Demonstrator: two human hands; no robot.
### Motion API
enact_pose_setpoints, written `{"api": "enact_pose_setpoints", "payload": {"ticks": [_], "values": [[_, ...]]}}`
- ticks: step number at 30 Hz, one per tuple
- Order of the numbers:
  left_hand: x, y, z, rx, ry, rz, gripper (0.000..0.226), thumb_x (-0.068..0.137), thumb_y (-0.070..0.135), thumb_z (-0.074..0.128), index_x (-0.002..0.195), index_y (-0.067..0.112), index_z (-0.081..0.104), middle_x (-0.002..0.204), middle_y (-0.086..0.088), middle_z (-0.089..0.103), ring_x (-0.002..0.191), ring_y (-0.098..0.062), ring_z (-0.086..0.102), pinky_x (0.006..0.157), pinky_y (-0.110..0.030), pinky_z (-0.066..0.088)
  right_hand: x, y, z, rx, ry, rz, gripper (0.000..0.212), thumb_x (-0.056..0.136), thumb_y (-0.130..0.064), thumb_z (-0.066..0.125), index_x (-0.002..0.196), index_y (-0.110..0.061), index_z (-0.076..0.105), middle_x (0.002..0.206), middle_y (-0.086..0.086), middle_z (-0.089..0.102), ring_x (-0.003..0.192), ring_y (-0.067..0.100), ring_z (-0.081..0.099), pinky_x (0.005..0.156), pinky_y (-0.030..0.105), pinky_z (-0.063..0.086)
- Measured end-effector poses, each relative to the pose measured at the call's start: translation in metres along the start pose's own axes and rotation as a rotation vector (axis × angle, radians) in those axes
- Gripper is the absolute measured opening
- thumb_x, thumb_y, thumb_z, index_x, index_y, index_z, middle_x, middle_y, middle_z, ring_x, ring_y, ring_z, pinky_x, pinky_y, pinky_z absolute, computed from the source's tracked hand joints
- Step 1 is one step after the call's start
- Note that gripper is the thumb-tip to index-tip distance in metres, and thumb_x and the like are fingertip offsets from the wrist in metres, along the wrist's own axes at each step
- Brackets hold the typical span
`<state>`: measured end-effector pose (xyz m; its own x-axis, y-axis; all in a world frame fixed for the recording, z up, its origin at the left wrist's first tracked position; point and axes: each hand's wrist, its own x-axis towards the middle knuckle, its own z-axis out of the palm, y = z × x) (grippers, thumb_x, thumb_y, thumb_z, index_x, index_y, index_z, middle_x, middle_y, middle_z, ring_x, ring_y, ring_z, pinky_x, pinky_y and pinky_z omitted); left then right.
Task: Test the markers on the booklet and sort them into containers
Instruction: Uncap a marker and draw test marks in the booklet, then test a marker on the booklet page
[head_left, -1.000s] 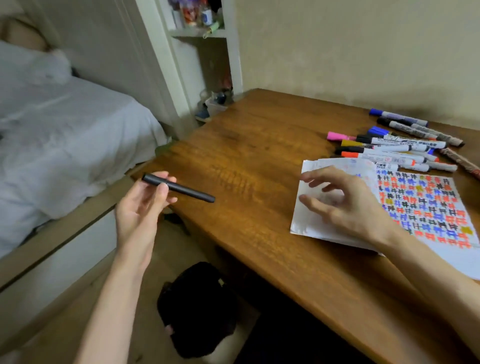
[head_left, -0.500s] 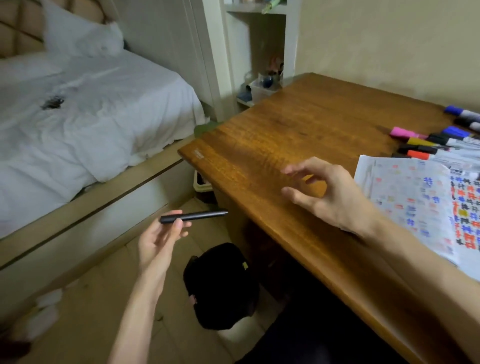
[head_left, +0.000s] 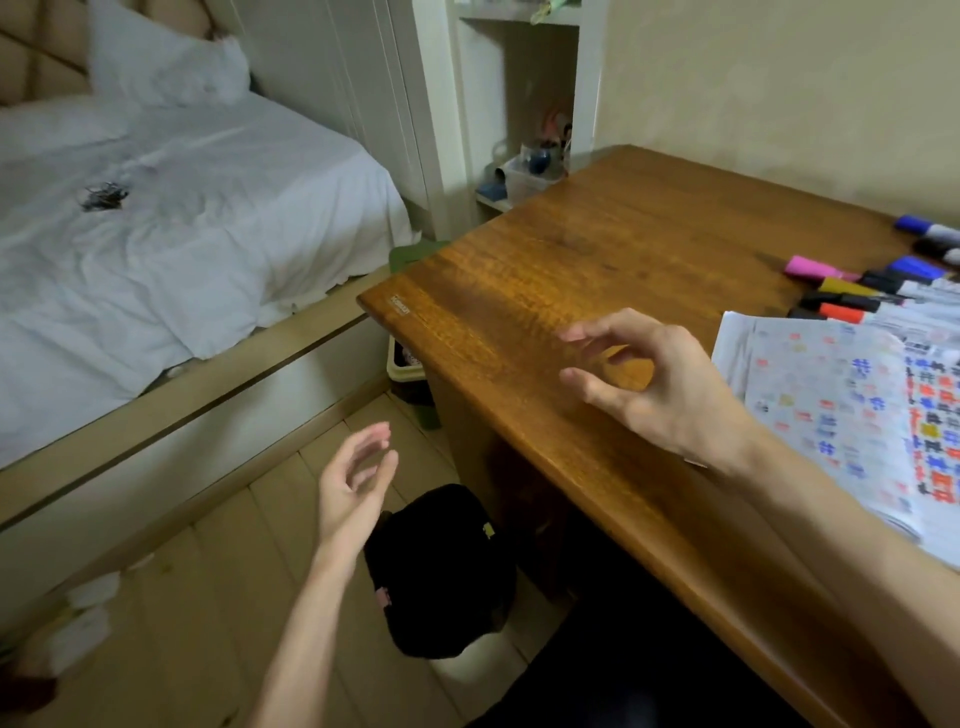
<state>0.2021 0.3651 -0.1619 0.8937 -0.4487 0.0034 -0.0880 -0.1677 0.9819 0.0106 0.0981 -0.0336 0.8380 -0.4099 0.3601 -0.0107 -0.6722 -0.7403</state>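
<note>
The left hand (head_left: 353, 483) hangs off the desk (head_left: 597, 249) above the floor, palm turned inward, fingers relaxed and nearly straight, holding nothing. A black bag (head_left: 441, 571) sits on the floor at its 5 o'clock. The right hand (head_left: 660, 384) hovers over the desk's near edge, fingers loosely curved and spread, thumb apart from them, also empty. The booklet (head_left: 831, 415) lies on the desk at the right hand's 3 o'clock. The markers (head_left: 852, 291) lie in a cluster at 2 o'clock, just past the booklet's far edge.
</note>
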Motion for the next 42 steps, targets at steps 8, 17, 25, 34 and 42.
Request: {"api": "enact_pose_setpoints", "payload": {"ticks": [8, 17, 25, 34, 42], "values": [[-0.008, 0.135, 0.090, -0.066, -0.228, 0.483, 0.026, 0.098, 0.003, 0.067, 0.120, 0.016, 0.070, 0.114, -0.002, 0.073, 0.113, -0.025, 0.068, 0.097, -0.034, 0.055, -0.025, 0.005, -0.049, -0.044, 0.121, 0.052, 0.031, 0.092, -0.031, 0.079, 0.122, -0.025, 0.073, 0.119, -0.013, 0.071, 0.107, 0.006, 0.068, 0.091, 0.027, 0.056], [-0.031, 0.192, 0.246, 0.113, -0.664, 0.752, 0.027, 0.097, 0.023, 0.071, 0.123, 0.018, 0.069, 0.116, 0.011, 0.071, 0.109, -0.011, 0.067, 0.081, -0.017, 0.056, -0.097, 0.023, -0.142, -0.144, 0.345, 0.233, 0.032, 0.093, -0.034, 0.079, 0.123, -0.028, 0.074, 0.117, -0.017, 0.073, 0.105, 0.002, 0.069, 0.089, 0.025, 0.058], [-0.058, 0.200, 0.342, 0.517, -0.871, 0.824, 0.045, 0.095, 0.051, 0.066, 0.136, 0.034, 0.060, 0.140, 0.015, 0.057, 0.126, -0.002, 0.052, 0.098, -0.027, 0.051, -0.162, 0.061, -0.189, -0.347, 0.417, 0.392, 0.037, 0.093, -0.034, 0.078, 0.129, -0.029, 0.071, 0.127, -0.013, 0.071, 0.114, 0.003, 0.066, 0.100, 0.038, 0.056], [-0.053, 0.195, 0.358, 0.635, -0.850, 0.840, 0.037, 0.094, 0.048, 0.069, 0.131, 0.041, 0.062, 0.138, 0.018, 0.057, 0.127, -0.002, 0.051, 0.103, -0.031, 0.048, -0.184, 0.077, -0.190, -0.700, 0.125, 0.496, 0.047, 0.096, -0.064, 0.059, 0.135, -0.040, 0.067, 0.143, -0.012, 0.060, 0.131, 0.013, 0.055, 0.104, 0.043, 0.048], [-0.010, 0.196, 0.387, 0.607, -0.560, 0.816, 0.034, 0.099, 0.020, 0.065, 0.133, 0.025, 0.064, 0.139, 0.005, 0.058, 0.125, -0.014, 0.054, 0.104, -0.028, 0.042, -0.185, 0.068, -0.198, -0.541, 0.265, 0.517, 0.045, 0.088, -0.058, 0.074, 0.125, -0.032, 0.073, 0.125, -0.012, 0.069, 0.117, 0.009, 0.060, 0.098, 0.031, 0.053]]}}
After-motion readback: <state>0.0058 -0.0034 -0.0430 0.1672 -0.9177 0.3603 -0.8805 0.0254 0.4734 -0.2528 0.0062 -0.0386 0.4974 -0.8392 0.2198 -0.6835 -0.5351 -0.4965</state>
